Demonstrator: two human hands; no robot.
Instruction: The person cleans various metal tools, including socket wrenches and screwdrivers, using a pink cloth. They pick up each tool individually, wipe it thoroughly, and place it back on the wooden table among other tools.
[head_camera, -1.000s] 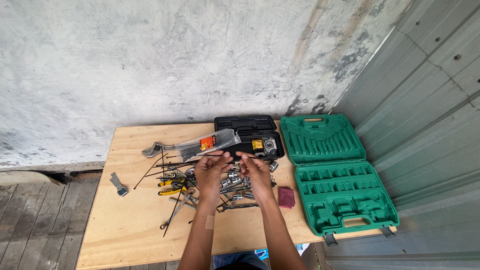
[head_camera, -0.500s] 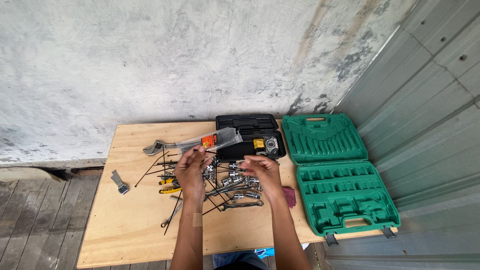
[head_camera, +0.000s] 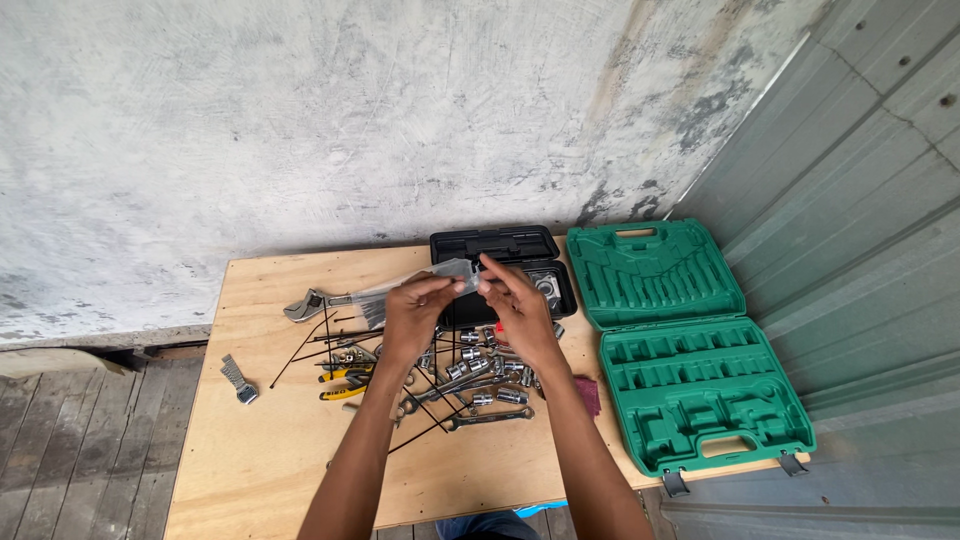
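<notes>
Both my hands are raised over a heap of tools on a plywood table (head_camera: 280, 460). My left hand (head_camera: 415, 318) pinches a small clear plastic bag (head_camera: 452, 270) at its lower left. My right hand (head_camera: 515, 308) holds the same bag at its right edge with the fingertips. What is inside the bag is too small to tell. Under my hands lie several chrome sockets (head_camera: 478, 368), a combination wrench (head_camera: 487, 418) and thin black cable ties (head_camera: 310, 345).
An open black case (head_camera: 500, 245) stands behind my hands. An open green moulded tool case (head_camera: 690, 350) fills the table's right side. An adjustable wrench (head_camera: 308, 304), yellow-handled pliers (head_camera: 342, 385) and a small metal tool (head_camera: 238, 380) lie to the left. A concrete wall rises behind.
My hands have risen from the tool heap and come together in front of the black case, holding the clear plastic bag between them.
</notes>
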